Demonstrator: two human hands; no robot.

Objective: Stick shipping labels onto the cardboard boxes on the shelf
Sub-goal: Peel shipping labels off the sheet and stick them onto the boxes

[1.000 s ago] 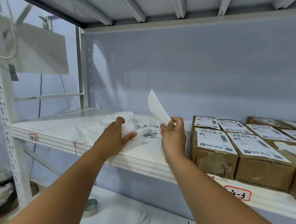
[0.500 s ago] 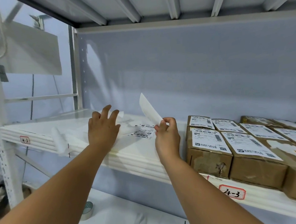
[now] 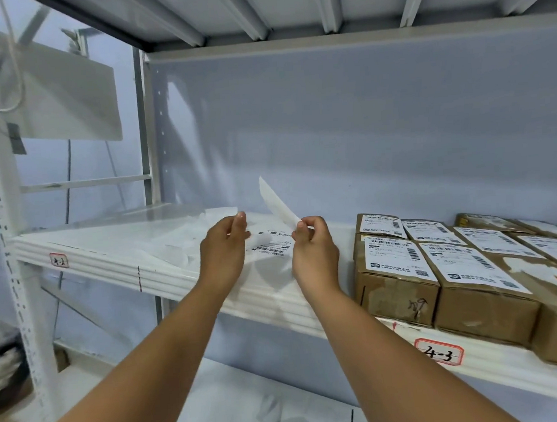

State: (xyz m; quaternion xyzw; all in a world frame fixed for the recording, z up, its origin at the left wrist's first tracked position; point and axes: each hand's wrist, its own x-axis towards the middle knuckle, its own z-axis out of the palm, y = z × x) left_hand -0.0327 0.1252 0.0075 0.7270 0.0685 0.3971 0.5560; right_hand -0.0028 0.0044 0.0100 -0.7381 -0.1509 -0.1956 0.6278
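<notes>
My right hand (image 3: 314, 251) pinches the lower end of a white label (image 3: 276, 200), which stands up edge-on above the white shelf (image 3: 162, 271). My left hand (image 3: 225, 250) hovers just left of it, fingers relaxed and pointing up, holding nothing. Between the hands a printed shipping label sheet (image 3: 271, 247) lies flat on the shelf. Several brown cardboard boxes (image 3: 398, 293) stand in rows on the right part of the shelf; the near ones carry shipping labels (image 3: 391, 257) on top.
Loose white backing papers (image 3: 187, 240) lie on the shelf left of my hands. Tags marked 4-2 (image 3: 58, 260) and 4-3 (image 3: 439, 352) are on the shelf's front edge. A white upright post (image 3: 13, 262) stands at left. Another white shelf (image 3: 251, 410) lies below.
My left hand has let go of the crumpled papers on the shelf, lifted and moved right toward my right hand. My right hand still holds the label upright.
</notes>
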